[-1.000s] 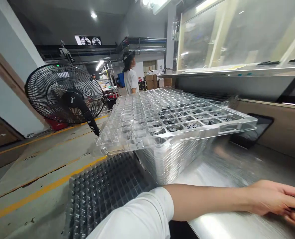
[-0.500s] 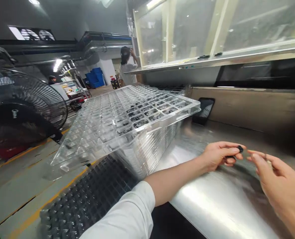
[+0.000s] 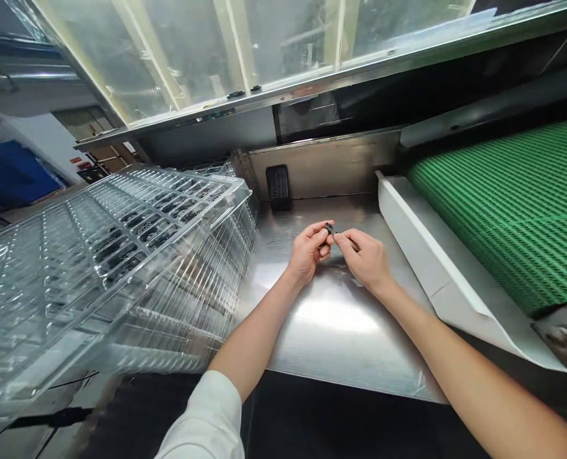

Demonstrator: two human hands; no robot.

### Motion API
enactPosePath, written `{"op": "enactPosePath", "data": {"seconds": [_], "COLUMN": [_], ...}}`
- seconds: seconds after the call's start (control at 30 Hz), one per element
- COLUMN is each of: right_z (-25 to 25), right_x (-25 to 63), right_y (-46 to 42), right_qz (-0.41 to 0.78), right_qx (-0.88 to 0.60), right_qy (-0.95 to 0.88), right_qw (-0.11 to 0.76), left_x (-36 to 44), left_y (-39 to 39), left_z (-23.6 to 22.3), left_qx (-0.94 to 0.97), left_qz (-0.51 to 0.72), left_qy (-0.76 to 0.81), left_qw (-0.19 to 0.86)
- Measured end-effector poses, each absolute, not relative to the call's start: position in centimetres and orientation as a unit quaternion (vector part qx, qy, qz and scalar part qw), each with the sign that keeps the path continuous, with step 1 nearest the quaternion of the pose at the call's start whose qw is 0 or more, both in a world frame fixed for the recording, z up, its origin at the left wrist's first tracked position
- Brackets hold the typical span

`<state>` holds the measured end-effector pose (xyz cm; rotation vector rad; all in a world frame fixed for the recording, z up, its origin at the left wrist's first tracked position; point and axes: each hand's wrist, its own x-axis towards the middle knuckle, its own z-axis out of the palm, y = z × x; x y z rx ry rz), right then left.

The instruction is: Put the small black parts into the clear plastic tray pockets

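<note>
Over the steel table [image 3: 331, 319] my two hands meet. My left hand [image 3: 308, 250] pinches a small black part [image 3: 330, 228] between thumb and forefinger. My right hand [image 3: 367, 258] is closed in a pinch right beside it, fingertips touching or almost touching the same part; a thin tool may be in it, but I cannot make it out. To the left lies a tilted clear plastic tray [image 3: 96, 236] on a stack of similar trays, with several black parts in its far cells.
A green ribbed conveyor belt [image 3: 513, 204] runs on the right behind a white guard [image 3: 436, 268]. A black phone [image 3: 279, 187] leans on the back wall. Glass panels [image 3: 245, 51] hang overhead. A dark object [image 3: 563, 331] sits at the right edge.
My view has swung right, from the fan and floor to the table. Both hands have come together at the table's middle, left one bringing the small black part.
</note>
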<state>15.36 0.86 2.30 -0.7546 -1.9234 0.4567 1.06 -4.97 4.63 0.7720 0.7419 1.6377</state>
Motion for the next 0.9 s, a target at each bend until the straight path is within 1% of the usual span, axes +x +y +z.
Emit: {"op": "enactPosePath", "data": {"seconds": [0.2, 0.53, 0.73, 0.9], "right_z": [2.12, 2.46, 2.4, 2.39], "right_x": [15.33, 15.36, 15.42, 15.48], "right_y": [0.85, 0.57, 0.68, 0.61], "right_qz": [0.185, 0.167, 0.174, 0.174], "right_qx": [-0.317, -0.319, -0.324, -0.326], "right_qy": [-0.798, -0.797, -0.789, -0.795], "right_qw": [0.479, 0.484, 0.492, 0.482], "left_x": [0.93, 0.91, 0.87, 0.78], "left_y": [-5.05, -5.16, -5.06, -5.12], "left_z": [4.81, 5.01, 4.8, 4.98], "left_qx": [0.331, 0.328, 0.342, 0.337], "left_qz": [0.697, 0.697, 0.699, 0.693], "left_qy": [0.312, 0.32, 0.294, 0.311], "left_qw": [0.553, 0.552, 0.554, 0.556]}}
